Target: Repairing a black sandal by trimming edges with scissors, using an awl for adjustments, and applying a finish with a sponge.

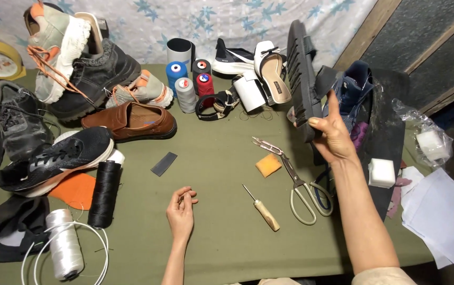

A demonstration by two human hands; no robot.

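Note:
My right hand [333, 132] is raised above the table's right side and grips a black sandal [302, 74] held on edge, its ridged sole facing left. My left hand [180, 211] rests palm up on the green table cloth [216, 158], fingers loosely curled, with nothing visible in it. A wooden-handled awl [261, 208] lies just right of my left hand. Scissors [298, 182] lie beyond it, next to a small orange sponge [268, 165].
Many shoes are piled at the left and back, among them a brown loafer [132, 120] and a black sneaker [58, 158]. Thread spools [187, 84] stand at the back. A black spool [104, 192] and a white spool [64, 244] lie front left. Papers [441, 211] lie at the right.

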